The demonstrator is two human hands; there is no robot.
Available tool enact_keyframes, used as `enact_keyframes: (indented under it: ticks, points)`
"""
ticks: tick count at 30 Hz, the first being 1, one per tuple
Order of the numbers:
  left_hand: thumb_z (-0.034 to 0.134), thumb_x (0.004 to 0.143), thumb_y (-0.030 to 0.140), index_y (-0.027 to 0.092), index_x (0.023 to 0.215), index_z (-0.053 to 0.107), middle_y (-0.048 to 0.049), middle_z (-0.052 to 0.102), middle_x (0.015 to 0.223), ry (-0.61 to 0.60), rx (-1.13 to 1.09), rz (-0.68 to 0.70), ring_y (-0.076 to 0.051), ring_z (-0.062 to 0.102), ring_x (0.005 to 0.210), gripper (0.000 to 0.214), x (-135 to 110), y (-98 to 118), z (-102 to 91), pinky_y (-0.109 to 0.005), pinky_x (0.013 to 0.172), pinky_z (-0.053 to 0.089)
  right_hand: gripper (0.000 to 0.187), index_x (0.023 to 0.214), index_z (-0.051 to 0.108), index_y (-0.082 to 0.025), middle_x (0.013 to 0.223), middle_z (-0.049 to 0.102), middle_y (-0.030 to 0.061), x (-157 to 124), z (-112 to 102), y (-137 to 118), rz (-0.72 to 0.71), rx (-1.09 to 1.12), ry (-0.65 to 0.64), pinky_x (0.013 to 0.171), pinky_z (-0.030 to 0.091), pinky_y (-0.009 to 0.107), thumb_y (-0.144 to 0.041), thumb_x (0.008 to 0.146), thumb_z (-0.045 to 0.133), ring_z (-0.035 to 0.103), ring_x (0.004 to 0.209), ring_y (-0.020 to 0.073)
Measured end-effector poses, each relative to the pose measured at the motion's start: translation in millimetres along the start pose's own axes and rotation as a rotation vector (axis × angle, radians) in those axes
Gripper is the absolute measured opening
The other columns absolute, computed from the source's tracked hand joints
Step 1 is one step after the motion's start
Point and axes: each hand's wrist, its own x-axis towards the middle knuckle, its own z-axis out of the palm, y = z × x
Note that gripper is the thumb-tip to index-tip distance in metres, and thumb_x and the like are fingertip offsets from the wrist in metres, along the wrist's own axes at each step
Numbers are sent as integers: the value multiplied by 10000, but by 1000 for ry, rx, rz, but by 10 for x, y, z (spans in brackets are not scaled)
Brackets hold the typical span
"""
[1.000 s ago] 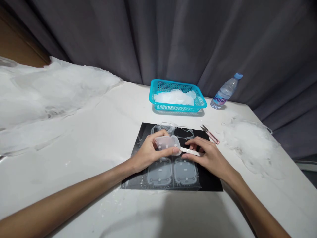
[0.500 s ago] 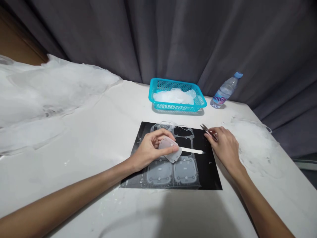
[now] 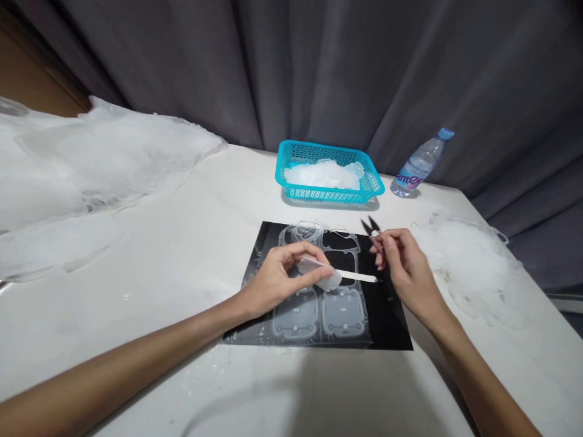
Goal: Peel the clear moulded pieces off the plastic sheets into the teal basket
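My left hand [image 3: 277,276] is closed on a small translucent plastic piece [image 3: 321,274], held just above a black mat [image 3: 392,315]. My right hand [image 3: 401,264] is closed on small thread snips [image 3: 370,227], lifted off the table with the dark blades pointing up and left. A white stick-like tool [image 3: 357,277] lies on the mat between my two hands. On the mat lies a clear moulded sheet [image 3: 319,312] with two rounded pieces in it, and empty cut-out frames sit at the far end.
A turquoise basket [image 3: 328,193] with translucent pieces stands behind the mat. A water bottle [image 3: 419,164] lies at the back right. A heap of clear plastic scrap [image 3: 469,264] sits at the right, and crumpled plastic sheeting [image 3: 91,164] covers the left of the white table.
My right hand left the white tool on the mat, reached to the snips at the mat's far right corner and lifted them. My left hand turned the plastic piece edge-on.
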Motion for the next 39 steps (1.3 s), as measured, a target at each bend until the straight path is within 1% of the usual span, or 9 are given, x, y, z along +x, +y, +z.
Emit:
enact_keyframes:
  ticks: [4, 7, 12, 17, 21, 26, 29, 34, 39]
  points:
    - [810, 903, 259, 197, 936, 732, 15, 749, 913, 44, 59, 71, -113, 704, 873, 105, -4, -2, 7, -219, 830, 537, 282, 1144, 647, -231, 913, 661, 19, -107, 60, -199, 37, 163, -278, 692, 484, 258, -461, 1076, 498, 625, 805, 156]
    - [806, 905, 238, 213, 952, 728, 17, 761, 940, 58, 82, 125, -121, 721, 913, 94, -24, -25, 11, -227, 859, 551, 288, 1219, 714, -248, 961, 654, 27, -129, 45, -236, -30, 188, -370, 688, 475, 258, -437, 1043, 584, 611, 831, 159]
    - [791, 916, 206, 205, 992, 666, -5, 797, 980, 79, 76, 142, -155, 769, 955, 147, -49, -34, 11, -266, 896, 575, 289, 1292, 731, -237, 840, 628, 11, -102, 20, -183, -182, 165, -364, 691, 470, 265, -304, 1065, 565, 590, 765, 144]
    - [811, 898, 195, 211, 1010, 608, 6, 821, 938, 95, 75, 164, -147, 787, 930, 233, -41, -20, 10, -249, 911, 573, 271, 1208, 764, -205, 840, 665, 25, -90, 37, -143, -296, 140, -367, 724, 492, 276, -225, 1074, 528, 615, 770, 147]
    - [796, 911, 187, 210, 999, 606, 0, 824, 972, 74, 65, 165, -145, 790, 955, 211, -56, -29, 13, -231, 901, 591, 286, 1249, 752, -218, 952, 728, 52, -87, 31, -138, -319, 106, -357, 807, 532, 308, -224, 1074, 526, 664, 861, 168]
    - [799, 908, 192, 201, 1005, 627, -11, 819, 975, 85, 131, 198, -165, 794, 968, 198, -89, -41, 12, -257, 922, 606, 322, 1343, 708, -225, 1048, 749, 64, -87, 26, -159, -326, 95, -373, 856, 551, 315, -240, 1077, 528, 683, 922, 167]
    - [781, 922, 195, 198, 1012, 632, -19, 813, 980, 89, 151, 227, -181, 796, 982, 174, -94, -46, 15, -270, 915, 622, 311, 1315, 726, -223, 1054, 756, 63, -86, 25, -172, -325, 86, -375, 858, 557, 307, -238, 1077, 526, 688, 909, 162]
    - [796, 906, 184, 194, 1007, 647, 1, 773, 949, 110, 188, 275, -162, 794, 937, 181, -94, -61, 28, -234, 867, 635, 285, 1230, 766, -225, 1061, 759, 65, -81, 14, -169, -330, 58, -376, 872, 556, 309, -252, 1073, 529, 695, 932, 171]
    - [792, 909, 174, 193, 1010, 650, 9, 754, 941, 115, 243, 306, -153, 788, 933, 176, -104, -72, 22, -223, 860, 634, 303, 1277, 744, -223, 1068, 759, 63, -94, 22, -167, -331, 69, -393, 887, 556, 318, -253, 1079, 517, 689, 911, 166]
